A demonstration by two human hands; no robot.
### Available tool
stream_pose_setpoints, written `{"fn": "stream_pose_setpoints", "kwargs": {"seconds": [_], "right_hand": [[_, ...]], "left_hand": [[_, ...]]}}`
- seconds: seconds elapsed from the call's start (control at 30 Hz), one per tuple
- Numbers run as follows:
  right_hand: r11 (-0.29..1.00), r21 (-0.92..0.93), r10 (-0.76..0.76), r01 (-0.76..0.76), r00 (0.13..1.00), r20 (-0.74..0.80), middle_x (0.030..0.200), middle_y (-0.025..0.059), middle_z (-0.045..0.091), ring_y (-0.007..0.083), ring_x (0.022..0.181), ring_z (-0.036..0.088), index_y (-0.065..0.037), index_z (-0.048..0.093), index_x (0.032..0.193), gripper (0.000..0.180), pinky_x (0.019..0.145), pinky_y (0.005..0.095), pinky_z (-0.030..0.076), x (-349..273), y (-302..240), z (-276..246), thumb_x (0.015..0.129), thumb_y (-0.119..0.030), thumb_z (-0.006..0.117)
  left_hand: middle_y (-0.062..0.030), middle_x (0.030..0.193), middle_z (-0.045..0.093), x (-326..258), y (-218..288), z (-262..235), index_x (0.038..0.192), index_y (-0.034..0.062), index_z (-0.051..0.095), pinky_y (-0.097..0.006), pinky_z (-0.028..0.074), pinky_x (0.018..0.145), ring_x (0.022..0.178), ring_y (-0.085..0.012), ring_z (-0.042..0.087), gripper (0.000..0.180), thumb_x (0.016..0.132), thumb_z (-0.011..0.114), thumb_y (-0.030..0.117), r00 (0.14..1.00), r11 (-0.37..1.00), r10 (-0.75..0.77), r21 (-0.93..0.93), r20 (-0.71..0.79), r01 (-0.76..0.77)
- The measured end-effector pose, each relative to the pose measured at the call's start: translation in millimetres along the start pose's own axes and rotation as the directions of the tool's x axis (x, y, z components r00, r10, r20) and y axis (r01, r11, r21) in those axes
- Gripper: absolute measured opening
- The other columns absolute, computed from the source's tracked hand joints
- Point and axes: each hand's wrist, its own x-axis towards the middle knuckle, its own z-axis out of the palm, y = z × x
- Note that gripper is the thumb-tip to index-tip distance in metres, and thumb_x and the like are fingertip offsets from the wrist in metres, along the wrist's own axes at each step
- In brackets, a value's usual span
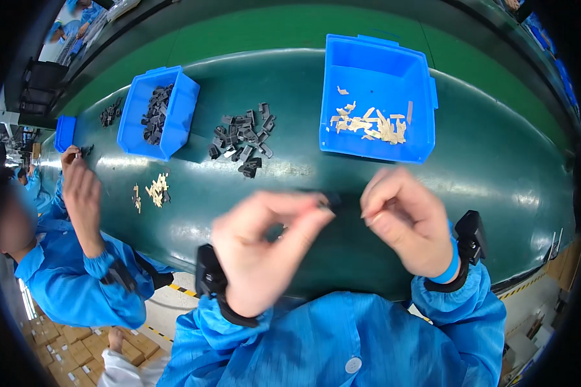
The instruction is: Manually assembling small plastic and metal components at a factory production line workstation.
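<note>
My left hand (265, 242) is blurred by motion, its thumb and index finger pinched together. At those fingertips a small black plastic part (331, 198) pokes out, partly hidden by the fingers. My right hand (410, 219) hovers a short way to the right, fingers curled into a pinch; whatever they may hold is too small or hidden to name. Beyond my hands lies a loose pile of black plastic parts (244, 134). Farther right, a blue bin (377, 64) contains several small cream-coloured strips (387, 129), nearest to my right hand.
A second blue bin (182, 119) of black parts stands left of the pile. Small cream pieces (157, 189) lie on the green table (497, 155) before it. At the left a co-worker's hand (82, 190) is raised over the table. A small blue bin (65, 132) sits beyond.
</note>
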Motion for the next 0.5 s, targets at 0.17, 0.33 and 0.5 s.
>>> {"fn": "stream_pose_setpoints", "kwargs": {"seconds": [0.17, 0.33, 0.5], "right_hand": [[1.0, 0.01, -0.01, 0.011, 0.993, -0.115, 0.083, -0.0002, 0.052, 0.0038, 0.071, 0.047, -0.003, 0.054, 0.091, 0.007, 0.064, 0.0196, 0.039, -3, -6, -9, 0.094, -0.009, 0.056], [0.977, -0.208, 0.033, -0.044, 0.998, -0.054, 0.075, -0.0019, 0.052, 0.0024, 0.061, 0.043, -0.002, 0.054, 0.087, 0.008, 0.054, 0.0199, 0.035, 0, -7, -6, 0.092, -0.007, 0.058], [0.989, -0.138, 0.043, -0.06, 0.991, -0.129, 0.071, -0.0026, 0.051, 0.0015, 0.058, 0.041, -0.002, 0.053, 0.086, 0.009, 0.052, 0.0199, 0.032, -2, -2, -7, 0.092, -0.007, 0.059]], "left_hand": [[-0.008, 0.076, 0.07, 43, -19, -28, 0.09, -0.0034, 0.068, -0.022, 0.051, 0.064, 0.068, -0.0084, 0.064, 0.012, 0.08, 0.073, 0.003, 0.954, 0.909, 0.22, 0.399, -0.205, -0.124], [-0.0043, 0.082, 0.066, 48, -24, -40, 0.099, 0.0017, 0.068, -0.021, 0.046, 0.059, 0.072, -0.0079, 0.063, 0.021, 0.078, 0.071, -0.001, 0.95, 0.747, 0.253, 0.661, -0.182, -0.072], [-0.004, 0.088, 0.061, 32, -18, -36, 0.091, 0.0038, 0.067, -0.023, 0.043, 0.053, 0.07, -0.0104, 0.059, 0.021, 0.071, 0.072, -0.003, 0.969, 0.731, 0.217, 0.637, 0.122, -0.244]]}}
